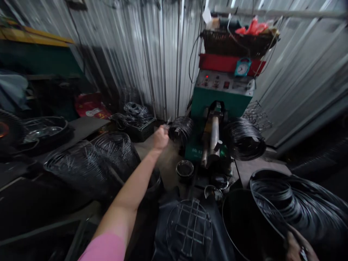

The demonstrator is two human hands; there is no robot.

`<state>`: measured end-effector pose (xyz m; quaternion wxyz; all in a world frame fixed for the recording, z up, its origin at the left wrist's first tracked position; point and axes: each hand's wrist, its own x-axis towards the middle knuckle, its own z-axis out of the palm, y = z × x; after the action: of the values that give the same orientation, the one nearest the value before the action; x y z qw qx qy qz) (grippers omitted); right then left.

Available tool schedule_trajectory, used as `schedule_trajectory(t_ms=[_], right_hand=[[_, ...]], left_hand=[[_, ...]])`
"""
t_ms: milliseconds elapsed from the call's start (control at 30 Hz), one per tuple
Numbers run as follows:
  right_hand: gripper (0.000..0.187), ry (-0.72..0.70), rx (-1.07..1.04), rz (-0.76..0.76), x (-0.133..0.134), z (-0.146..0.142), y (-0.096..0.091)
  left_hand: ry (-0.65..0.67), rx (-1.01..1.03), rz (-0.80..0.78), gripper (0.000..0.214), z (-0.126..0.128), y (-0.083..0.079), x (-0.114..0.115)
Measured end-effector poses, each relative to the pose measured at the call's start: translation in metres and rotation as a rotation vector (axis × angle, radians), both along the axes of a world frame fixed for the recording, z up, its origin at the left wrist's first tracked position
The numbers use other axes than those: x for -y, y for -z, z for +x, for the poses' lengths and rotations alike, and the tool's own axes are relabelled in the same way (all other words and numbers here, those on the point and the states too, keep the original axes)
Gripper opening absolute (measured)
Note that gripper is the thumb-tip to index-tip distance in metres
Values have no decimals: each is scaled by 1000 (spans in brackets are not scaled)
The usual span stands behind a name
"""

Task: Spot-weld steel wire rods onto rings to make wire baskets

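My left hand (pixel 161 138) is stretched far forward, its fingers closed at the near left end of a bundle of dark bent wires (pixel 182 127). What lies between those fingers is too small and blurred to name. At the lower right edge, my right hand (pixel 297 245) is partly cut off, its fingers bent around the edge of a large wire ring (pixel 268 214). Beside it lies a big stack of dark wire rings (pixel 296 203). A round wire grid (pixel 190 228) rests on the dark cloth over my lap.
Ahead stands a green machine (pixel 199 99) with a metal arm (pixel 214 132) and a teal clock (pixel 243 67). More wire rings (pixel 244 139) hang on its right. Nested wire baskets (pixel 89 159) lie at left. A round dish (pixel 185 169) sits below the machine.
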<state>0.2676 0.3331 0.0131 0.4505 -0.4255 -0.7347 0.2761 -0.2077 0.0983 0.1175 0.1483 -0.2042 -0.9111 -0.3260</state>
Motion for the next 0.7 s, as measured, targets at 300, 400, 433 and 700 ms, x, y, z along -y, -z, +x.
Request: schedule_trajectory(t_ms=[300,400,433,700], right_hand=[[41,-214,-91,-676,97,-91,21],[37,-327,-41,-672,124,-114,44],[36,-339,-17,-652,129,-116,51],[39,-386,106,-645,134,-93,84]], left_hand=[[139,1125,406,38,84,98,105],[274,1413,482,39,147,142,112],[301,1460,506,41,163,153,112],[429,1451,506,65,206,181,100]])
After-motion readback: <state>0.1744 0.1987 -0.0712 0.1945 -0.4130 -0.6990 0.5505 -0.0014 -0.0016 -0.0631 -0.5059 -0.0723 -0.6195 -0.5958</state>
